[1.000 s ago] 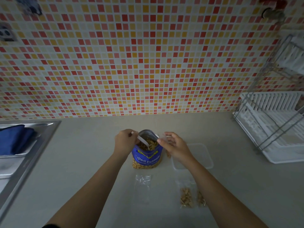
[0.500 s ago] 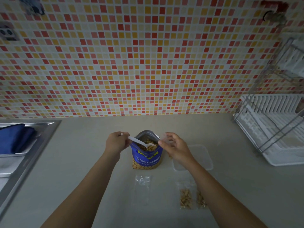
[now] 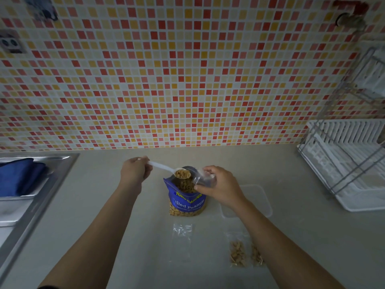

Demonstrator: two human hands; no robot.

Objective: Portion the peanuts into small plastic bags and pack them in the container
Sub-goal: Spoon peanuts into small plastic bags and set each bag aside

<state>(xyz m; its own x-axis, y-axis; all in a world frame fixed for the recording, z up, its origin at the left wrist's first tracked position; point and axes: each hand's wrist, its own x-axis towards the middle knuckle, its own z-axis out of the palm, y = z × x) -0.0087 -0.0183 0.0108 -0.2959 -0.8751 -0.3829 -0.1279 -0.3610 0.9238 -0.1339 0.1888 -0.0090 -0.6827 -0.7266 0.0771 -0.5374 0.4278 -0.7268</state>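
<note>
A blue pouch of salted peanuts (image 3: pixel 186 202) stands open in the middle of the counter. My left hand (image 3: pixel 135 171) grips the handle of a white plastic spoon (image 3: pixel 164 168); its bowl, heaped with peanuts, hovers over the pouch mouth. Right of the pouch mouth, my right hand (image 3: pixel 218 185) pinches a small clear plastic bag (image 3: pixel 202 178) with its opening turned toward the spoon. An empty small bag (image 3: pixel 182 233) lies flat in front of the pouch. Two filled peanut bags (image 3: pixel 238 253) lie at the front right. A clear plastic container (image 3: pixel 257 198) sits behind my right wrist.
A steel sink (image 3: pixel 39 184) with a blue cloth (image 3: pixel 19 176) fills the left side. A white dish rack (image 3: pixel 350 163) stands at the right. A mosaic-tiled wall (image 3: pixel 166 80) closes off the back of the counter.
My left hand has drawn back to the left and lifted the spoon out of the pouch with peanuts on it. My right hand has raised the small bag to the pouch mouth.
</note>
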